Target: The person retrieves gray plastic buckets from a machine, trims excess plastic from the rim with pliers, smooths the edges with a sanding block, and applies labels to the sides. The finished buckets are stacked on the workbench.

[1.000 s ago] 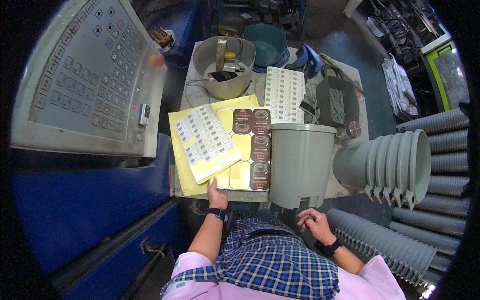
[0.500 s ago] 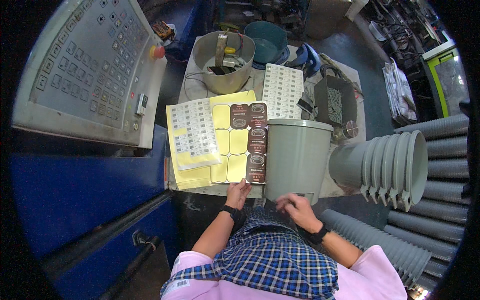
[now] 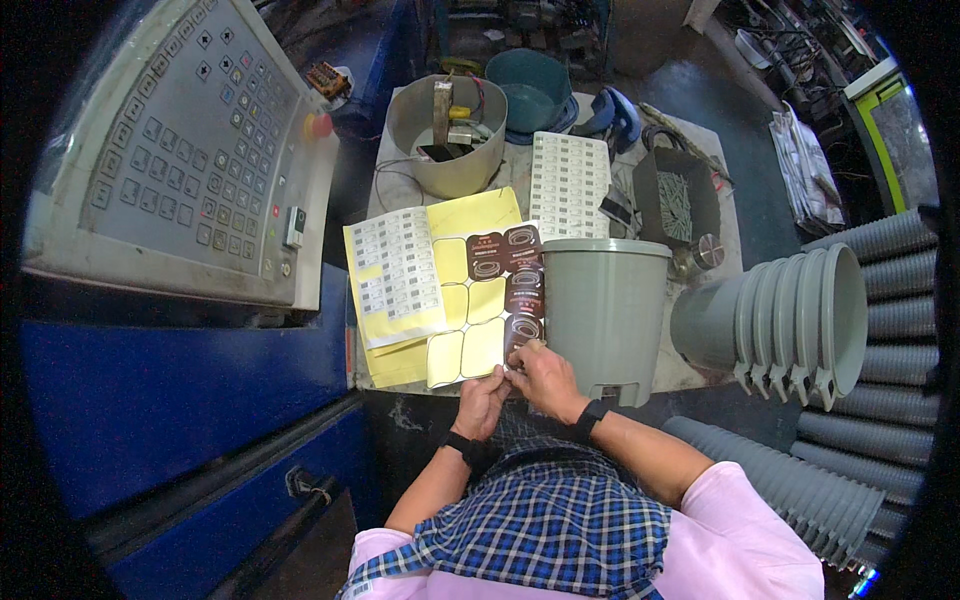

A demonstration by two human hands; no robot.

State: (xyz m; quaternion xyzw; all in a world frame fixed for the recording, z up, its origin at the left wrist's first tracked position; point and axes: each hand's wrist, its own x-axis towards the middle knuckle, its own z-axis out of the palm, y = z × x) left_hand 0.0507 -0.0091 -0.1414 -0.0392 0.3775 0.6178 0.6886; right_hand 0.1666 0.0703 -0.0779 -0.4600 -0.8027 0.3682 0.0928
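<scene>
head view: both hands meet at the near edge of the bench (image 3: 690, 375). the left hand (image 3: 482, 400) pinches the lower edge of a yellow backing sheet (image 3: 470, 335), fingers closed on it. the right hand (image 3: 540, 375) has its fingers narrowed on the lowest dark brown label (image 3: 522, 332) in the column along that sheet's right side. the sheet lies on the bench just left of an upright grey plastic pot (image 3: 603, 305). a sheet of small white stickers (image 3: 397, 275) overlaps its left part. a stack of grey pots (image 3: 790, 320) lies on its side to the right. a grey control panel (image 3: 180, 160) stands at left.
</scene>
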